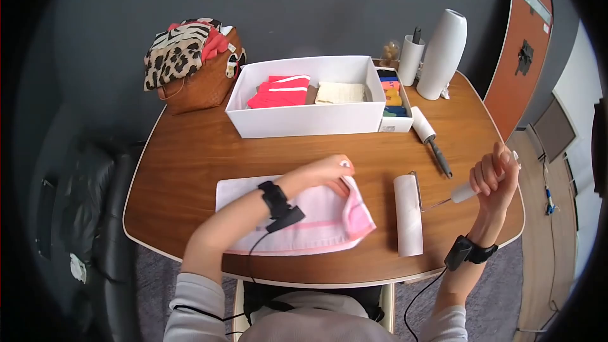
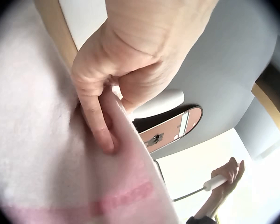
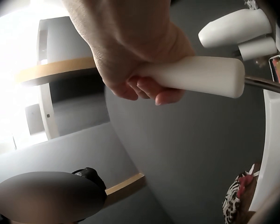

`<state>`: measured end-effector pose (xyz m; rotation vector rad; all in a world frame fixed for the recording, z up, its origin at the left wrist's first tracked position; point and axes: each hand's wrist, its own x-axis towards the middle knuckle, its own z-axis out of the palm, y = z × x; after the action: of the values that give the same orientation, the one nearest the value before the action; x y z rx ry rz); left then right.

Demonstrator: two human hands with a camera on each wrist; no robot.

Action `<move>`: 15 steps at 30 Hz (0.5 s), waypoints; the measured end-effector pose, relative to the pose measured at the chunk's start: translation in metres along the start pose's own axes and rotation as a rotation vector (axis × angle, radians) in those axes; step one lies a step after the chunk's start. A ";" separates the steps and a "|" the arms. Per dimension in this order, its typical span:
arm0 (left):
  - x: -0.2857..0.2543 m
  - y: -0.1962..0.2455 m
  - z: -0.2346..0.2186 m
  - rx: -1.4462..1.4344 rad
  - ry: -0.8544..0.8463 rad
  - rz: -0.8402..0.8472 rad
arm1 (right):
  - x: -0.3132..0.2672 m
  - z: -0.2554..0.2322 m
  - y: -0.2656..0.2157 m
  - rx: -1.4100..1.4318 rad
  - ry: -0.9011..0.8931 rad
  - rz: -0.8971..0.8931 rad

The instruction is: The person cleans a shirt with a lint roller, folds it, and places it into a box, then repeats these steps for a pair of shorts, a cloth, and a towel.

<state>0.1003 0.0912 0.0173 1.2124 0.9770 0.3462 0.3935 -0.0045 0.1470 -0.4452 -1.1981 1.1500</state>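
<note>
A pale pink towel (image 1: 316,218) lies flat on the wooden table (image 1: 190,152) in front of me. My left hand (image 1: 329,171) pinches its right edge (image 2: 116,116) between thumb and fingers and lifts it slightly. My right hand (image 1: 494,177) grips the white handle (image 3: 196,77) of a lint roller, raised at the table's right side. The roller's white drum (image 1: 408,215) rests on the table just right of the towel.
A white box (image 1: 304,104) with folded clothes stands at the back centre, a narrow tray of coloured items (image 1: 392,98) beside it. A second lint roller (image 1: 430,139), a white vase (image 1: 443,54) and a cup (image 1: 410,57) sit back right. A brown bag (image 1: 196,69) with clothes is back left.
</note>
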 end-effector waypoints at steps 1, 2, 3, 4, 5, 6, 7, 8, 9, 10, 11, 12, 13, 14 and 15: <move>0.010 0.005 0.012 -0.028 -0.040 -0.034 | -0.001 0.000 -0.004 -0.016 0.002 0.000; 0.016 0.009 0.023 -0.059 -0.063 -0.006 | -0.002 -0.003 -0.009 0.000 -0.025 -0.025; 0.022 0.013 0.032 -0.090 -0.082 0.024 | -0.004 -0.003 -0.016 -0.023 -0.041 -0.040; 0.032 0.011 0.037 -0.129 -0.164 0.056 | -0.005 0.000 -0.025 -0.044 -0.058 -0.053; 0.030 0.017 0.046 -0.130 -0.201 0.136 | -0.005 0.005 -0.033 -0.061 -0.072 -0.064; 0.026 0.021 0.047 -0.139 -0.207 0.193 | -0.004 0.011 -0.041 -0.071 -0.093 -0.084; 0.021 0.024 0.047 -0.148 -0.215 0.244 | -0.003 0.017 -0.049 -0.079 -0.110 -0.102; 0.013 0.026 0.040 0.001 -0.187 0.328 | -0.003 0.022 -0.054 -0.085 -0.124 -0.120; -0.001 0.028 0.025 0.151 -0.158 0.408 | -0.002 0.028 -0.056 -0.039 -0.142 -0.142; -0.018 0.027 0.010 0.302 -0.130 0.482 | -0.003 0.033 -0.056 0.010 -0.156 -0.165; -0.044 0.025 -0.006 0.499 -0.057 0.478 | -0.003 0.040 -0.053 0.059 -0.169 -0.190; -0.073 0.019 -0.024 0.698 0.016 0.471 | -0.004 0.051 -0.043 0.091 -0.138 -0.219; -0.098 0.007 -0.041 0.959 0.096 0.362 | -0.005 0.067 -0.029 0.157 -0.056 -0.217; -0.120 -0.006 -0.055 1.219 0.175 0.244 | -0.006 0.085 -0.010 0.223 0.027 -0.218; -0.135 -0.024 -0.069 1.285 0.269 0.047 | -0.007 0.103 0.010 0.199 0.059 -0.169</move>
<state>-0.0364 0.0322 0.0539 2.3810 1.4645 -0.1575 0.2977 -0.0348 0.1732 -0.2208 -1.0375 1.0896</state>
